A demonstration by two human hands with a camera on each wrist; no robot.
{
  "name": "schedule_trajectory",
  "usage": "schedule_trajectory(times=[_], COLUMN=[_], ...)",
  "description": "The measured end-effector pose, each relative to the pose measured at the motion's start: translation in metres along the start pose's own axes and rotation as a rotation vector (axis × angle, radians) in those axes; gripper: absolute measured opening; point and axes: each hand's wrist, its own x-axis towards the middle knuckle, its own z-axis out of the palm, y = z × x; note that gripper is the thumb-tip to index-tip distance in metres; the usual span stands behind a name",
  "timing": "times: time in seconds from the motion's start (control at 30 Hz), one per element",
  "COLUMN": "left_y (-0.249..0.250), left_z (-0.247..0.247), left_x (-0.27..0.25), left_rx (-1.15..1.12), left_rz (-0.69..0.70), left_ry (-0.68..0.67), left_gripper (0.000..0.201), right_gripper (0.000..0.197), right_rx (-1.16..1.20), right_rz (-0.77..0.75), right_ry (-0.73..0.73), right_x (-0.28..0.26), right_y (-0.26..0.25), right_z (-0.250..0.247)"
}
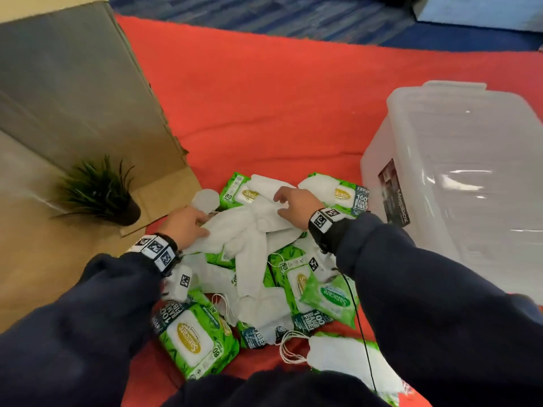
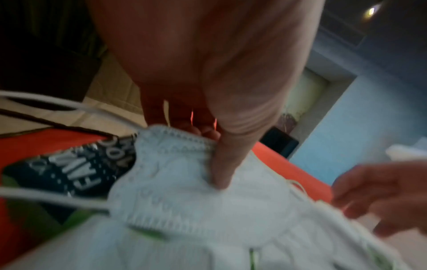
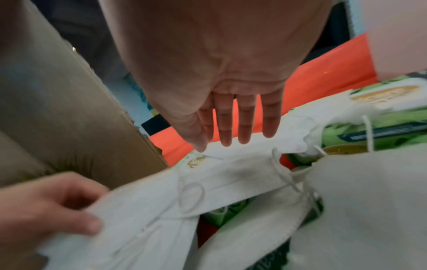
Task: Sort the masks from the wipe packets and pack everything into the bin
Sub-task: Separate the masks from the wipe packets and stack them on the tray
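mask (image 2: 184, 182) pinched in left hand (image 2: 208, 73)

Both arms are covered by dark navy sleeves (image 1: 88, 304) of soft, fleece-like fabric, bunched at the cuffs. Each wrist carries a black strap. The left strap (image 1: 158, 251) bears white tiles printed with black square markers, and a white block (image 1: 180, 282) with one more marker hangs beneath it. The right strap (image 1: 324, 221) bears the same marker tiles on top. A white unit (image 1: 305, 264) with a marker sits under the right wrist. A thin black cable (image 1: 357, 312) runs from there along the right forearm. Left hand (image 1: 188, 227) and right hand (image 1: 296, 207) are bare, ungloved.
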Motion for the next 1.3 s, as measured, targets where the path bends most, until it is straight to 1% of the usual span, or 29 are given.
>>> schedule_trajectory(times=[0.03,0.1,0.2,0.23,0.27,0.33,0.37,0.4,0.43,0.5,0.53,0.63,0.67,0.73,0.8,0.87,0.93,0.97,1.03,1.1,1.2,1.23,1.3], left_y=[-0.002,-0.004,-0.01,-0.012,-0.011,-0.006,0.001,0.009,0.018,0.037,0.047,0.078,0.09,0.111,0.126,0.135,0.139,0.139,0.138,0.135,0.124,0.121,0.117], left_z=[-0.006,-0.022,-0.034,-0.033,-0.032,-0.026,-0.025,-0.025,-0.027,-0.033,-0.038,-0.049,-0.051,-0.048,-0.033,-0.012,0.005,0.012,0.022,0.03,0.038,0.039,0.042], left_x=[-0.006,-0.025,-0.056,-0.065,-0.074,-0.087,-0.093,-0.099,-0.105,-0.117,-0.122,-0.132,-0.134,-0.138,-0.137,-0.139,-0.145,-0.148,-0.156,-0.164,-0.173,-0.176,-0.182], left_rx=[-0.04,-0.258,-0.664,-0.78,-0.894,-1.11,-1.166,-1.175,-1.165,-1.07,-0.958,-0.56,-0.461,-0.308,-0.189,-0.101,-0.067,-0.067,-0.078,-0.114,-0.186,-0.201,-0.225], left_rz=[0.006,0.001,-0.061,-0.086,-0.099,-0.106,-0.096,-0.062,-0.013,0.132,0.235,0.486,0.557,0.669,0.745,0.777,0.77,0.765,0.76,0.747,0.701,0.69,0.676], left_ry=[-0.004,0.076,0.267,0.299,0.306,0.283,0.275,0.272,0.261,0.202,0.158,0.014,-0.041,-0.146,-0.196,-0.171,-0.134,-0.123,-0.128,-0.149,-0.162,-0.157,-0.155], left_gripper=[0.013,0.004,0.008,0.007,0.01,0.019,0.02,0.019,0.02,0.029,0.029,0.012,0.007,0.005,0.006,0.011,0.017,0.016,0.013,0.011,0.014,0.015,0.015], right_gripper=[0.04,0.048,0.056,0.056,0.053,0.037,0.026,0.022,0.026,0.033,0.035,0.037,0.033,0.019,0.009,0.01,0.022,0.023,0.02,0.027,0.04,0.045,0.043], right_rx=[-0.041,-0.107,-0.2,-0.178,-0.118,0.054,0.132,0.198,0.271,0.413,0.468,0.508,0.509,0.545,0.593,0.651,0.687,0.715,0.78,0.849,1.0,1.018,0.968], right_rz=[0.001,0.023,0.061,0.067,0.077,0.085,0.07,0.045,0.009,-0.04,-0.065,-0.172,-0.183,-0.18,-0.165,-0.144,-0.103,-0.068,0.023,0.121,0.271,0.299,0.277], right_ry=[-0.031,-0.063,-0.015,-0.002,0.005,0.016,0.032,0.04,0.029,-0.052,-0.103,-0.211,-0.237,-0.283,-0.286,-0.259,-0.206,-0.176,-0.139,-0.144,-0.131,-0.124,-0.12], right_x=[0.009,0.02,0.024,0.023,0.022,0.017,0.011,0.004,-0.006,-0.032,-0.047,-0.089,-0.102,-0.128,-0.151,-0.172,-0.19,-0.2,-0.221,-0.244,-0.274,-0.283,-0.295], right_y=[-0.002,-0.003,-0.005,-0.005,-0.006,-0.006,-0.005,-0.004,-0.005,-0.004,-0.004,0.0,0.0,0.0,0.0,0.001,0.004,0.009,0.018,0.027,0.036,0.039,0.043], right_z=[0.004,0.015,0.031,0.035,0.037,0.035,0.031,0.026,0.019,0.002,-0.007,-0.028,-0.033,-0.039,-0.038,-0.032,-0.025,-0.02,-0.014,-0.008,-0.006,-0.006,-0.004])
